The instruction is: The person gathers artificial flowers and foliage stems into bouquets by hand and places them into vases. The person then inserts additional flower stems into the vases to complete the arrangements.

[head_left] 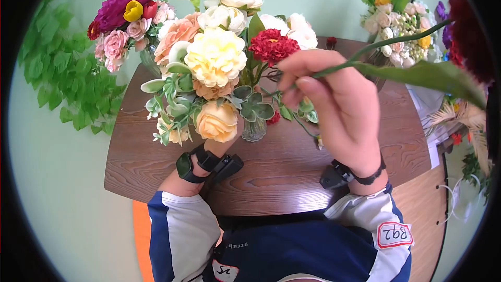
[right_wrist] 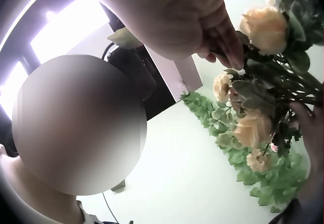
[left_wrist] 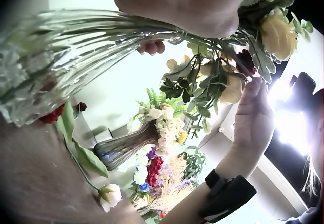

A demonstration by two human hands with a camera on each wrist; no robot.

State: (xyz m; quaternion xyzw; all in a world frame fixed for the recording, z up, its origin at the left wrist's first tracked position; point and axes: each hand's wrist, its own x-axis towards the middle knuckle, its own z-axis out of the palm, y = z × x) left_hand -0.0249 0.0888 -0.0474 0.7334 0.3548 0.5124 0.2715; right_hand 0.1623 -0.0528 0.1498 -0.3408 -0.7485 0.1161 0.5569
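Observation:
A clear glass vase [left_wrist: 45,67] on the table holds a full bouquet with a cream-yellow bloom [head_left: 215,56], a peach rose [head_left: 217,121], white blooms and a red flower [head_left: 273,46]. My left hand [left_wrist: 177,6] grips the vase round its neck, fingertips showing on the far side; in the head view the blooms mostly hide it. To the right of the bouquet, my right hand [head_left: 347,107] pinches a long green stem [head_left: 396,39] between thumb and fingers. This stem bears a large leaf [head_left: 433,79], with a dark red bloom [head_left: 472,34] at the right edge.
A white rose [left_wrist: 110,196] on a leafy stem lies on the wooden table [head_left: 271,177] beside the vase. Another vase [left_wrist: 124,150] with white and yellow flowers stands back right. Pink and purple flowers [head_left: 126,2] stand back left, near green wall leaves [head_left: 68,68].

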